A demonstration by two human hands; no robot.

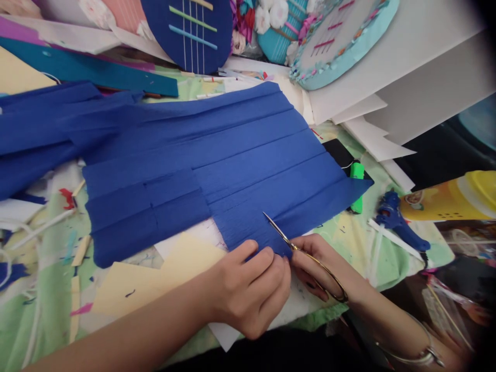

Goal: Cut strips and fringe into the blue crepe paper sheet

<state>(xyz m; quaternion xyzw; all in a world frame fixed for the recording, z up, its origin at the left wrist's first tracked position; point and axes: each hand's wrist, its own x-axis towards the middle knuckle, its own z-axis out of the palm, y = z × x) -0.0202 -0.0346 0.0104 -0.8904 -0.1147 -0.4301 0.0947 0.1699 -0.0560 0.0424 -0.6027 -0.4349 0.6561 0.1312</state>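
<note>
A large sheet of blue crepe paper [248, 155] with fold creases spreads over the table, its lower left part cut to a step. My left hand [251, 289] is closed on the sheet's near edge, thumb and fingertips pinching it. In my right hand [318, 263] is a pair of scissors [284, 238] with gold handles. Their blades lie over the blue paper near that edge and point up and left, looking nearly closed. My two hands are close together, the left beside the scissors' pivot.
A blue glue gun [401, 219] and a yellow canister [453, 199] lie at the right. A green lighter-like object [357, 188] is partly under the paper. Cream card [151, 279] and scraps lie at the near left. Decorated round pieces [189, 31] stand behind.
</note>
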